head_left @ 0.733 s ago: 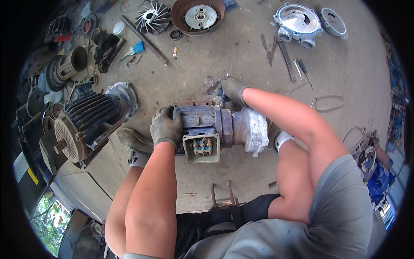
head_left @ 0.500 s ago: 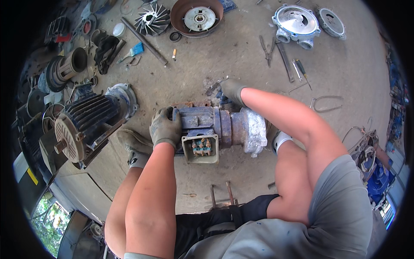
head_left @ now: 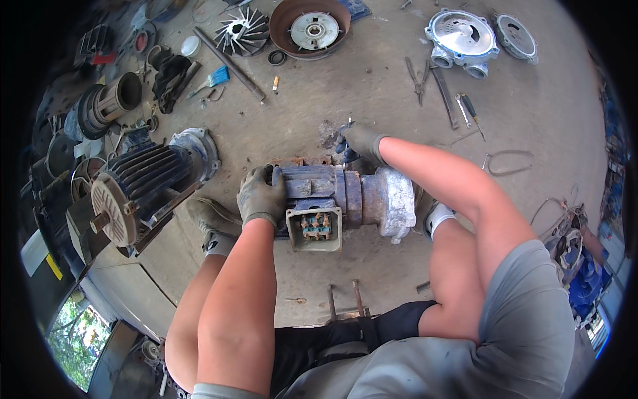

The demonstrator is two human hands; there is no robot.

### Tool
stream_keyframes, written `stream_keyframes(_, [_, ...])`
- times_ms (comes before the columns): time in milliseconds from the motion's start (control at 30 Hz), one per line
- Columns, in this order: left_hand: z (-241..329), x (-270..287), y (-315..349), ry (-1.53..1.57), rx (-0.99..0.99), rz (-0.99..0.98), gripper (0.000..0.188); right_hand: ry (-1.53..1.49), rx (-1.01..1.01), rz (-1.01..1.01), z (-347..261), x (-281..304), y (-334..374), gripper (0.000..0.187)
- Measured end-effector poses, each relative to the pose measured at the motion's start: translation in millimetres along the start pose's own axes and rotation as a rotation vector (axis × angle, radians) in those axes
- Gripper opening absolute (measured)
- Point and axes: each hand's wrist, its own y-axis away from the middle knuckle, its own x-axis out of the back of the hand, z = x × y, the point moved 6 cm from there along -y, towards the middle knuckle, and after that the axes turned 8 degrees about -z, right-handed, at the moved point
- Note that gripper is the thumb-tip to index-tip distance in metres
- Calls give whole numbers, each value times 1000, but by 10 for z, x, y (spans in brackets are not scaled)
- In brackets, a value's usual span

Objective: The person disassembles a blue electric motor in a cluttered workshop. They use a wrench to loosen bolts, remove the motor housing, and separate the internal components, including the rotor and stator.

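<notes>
An old blue electric motor [head_left: 309, 186] lies on its side on the floor between my feet. Its open terminal box [head_left: 341, 229] faces me, showing copper-coloured studs on a green block. A rough silvery flange [head_left: 397, 206] forms the right end. My left hand [head_left: 262, 193], in a grey work glove, is wrapped over the motor's left end. Beyond the motor's far side, my gloved right hand [head_left: 362, 141] has its dark fingertips curled together. A small light tip shows above those fingers; what they hold is too small to name.
At left stands a second finned motor [head_left: 149, 176]. Farther off lie a paintbrush [head_left: 214, 77], a metal bar [head_left: 229, 63], a fan wheel [head_left: 242, 30], a rusty round housing [head_left: 282, 30] and a silvery pump casing [head_left: 461, 33]. Pliers [head_left: 417, 81], a wrench [head_left: 462, 110] and a screwdriver [head_left: 472, 113] lie at right.
The whole view has shifted slightly. My right hand has turned a little, so its curled fingertips and the light tip now show more. My left hand stays on the motor.
</notes>
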Motion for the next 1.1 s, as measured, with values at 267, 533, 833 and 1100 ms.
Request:
stream_keyframes(267, [-6,-1,3,3,4,-8,47,69,143,113,-369,24,155,37])
stream_keyframes(533, [-5,-13,-11,-40,11,-34,48,242,105,268,-380,40,170,45])
stream_keyframes(833, [-5,-9,2,-83,14,12,47,186,173,304,-310,98,259,41])
stream_keyframes(1100, [24,35,28,-105,-33,60,47,238,260,133,-307,0,611,26])
